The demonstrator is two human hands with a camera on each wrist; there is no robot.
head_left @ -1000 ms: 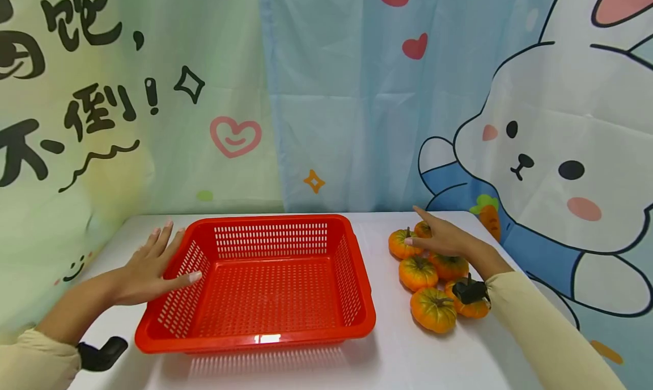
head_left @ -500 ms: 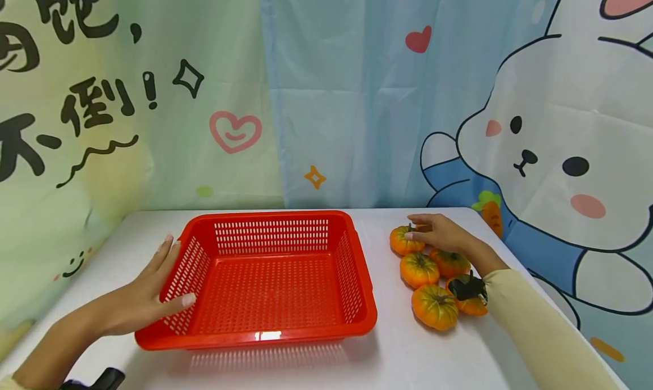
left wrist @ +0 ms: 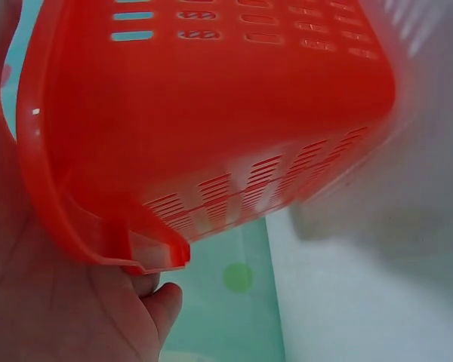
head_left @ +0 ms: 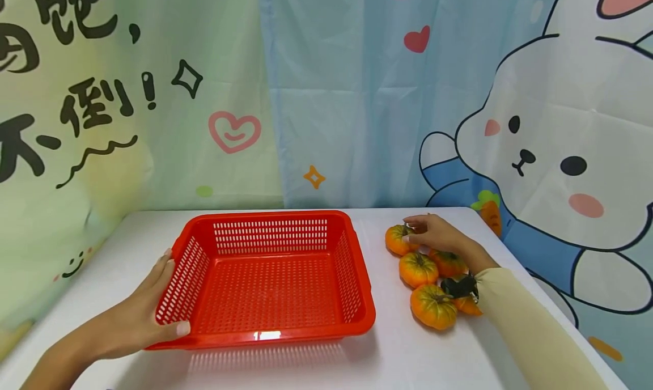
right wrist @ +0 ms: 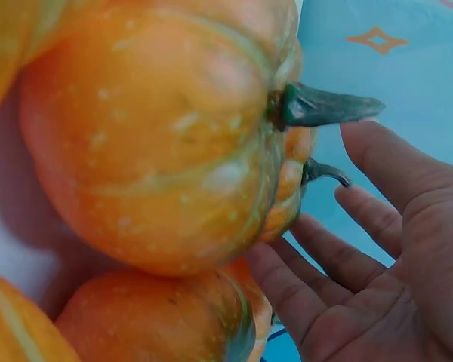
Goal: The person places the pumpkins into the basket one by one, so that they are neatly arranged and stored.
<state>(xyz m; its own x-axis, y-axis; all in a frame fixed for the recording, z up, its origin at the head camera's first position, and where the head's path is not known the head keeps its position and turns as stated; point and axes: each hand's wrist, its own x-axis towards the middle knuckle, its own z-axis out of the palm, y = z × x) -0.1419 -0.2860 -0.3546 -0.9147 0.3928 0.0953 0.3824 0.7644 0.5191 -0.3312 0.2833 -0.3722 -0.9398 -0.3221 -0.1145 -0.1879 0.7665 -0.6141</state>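
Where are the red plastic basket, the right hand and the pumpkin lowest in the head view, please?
Red plastic basket (head_left: 270, 295): head view, middle of its floor.
Right hand (head_left: 439, 233): head view, back of the hand.
Lowest pumpkin (head_left: 431, 309): head view, ribbed skin beside its stem.

We take this for a small staged set-up, dressed much like a play corner or a simple filming set, though we cannot tell what kind of building it sits in. What points us that way is the printed fabric hanging (head_left: 326, 118), softly creased and pale green and blue, which fills the background right behind a white counter (head_left: 398, 359). Across it we can see a large cartoon rabbit (head_left: 551, 112) in blue, a carrot (head_left: 491, 215), red hearts (head_left: 417, 39) and bold black Chinese characters (head_left: 96, 119).
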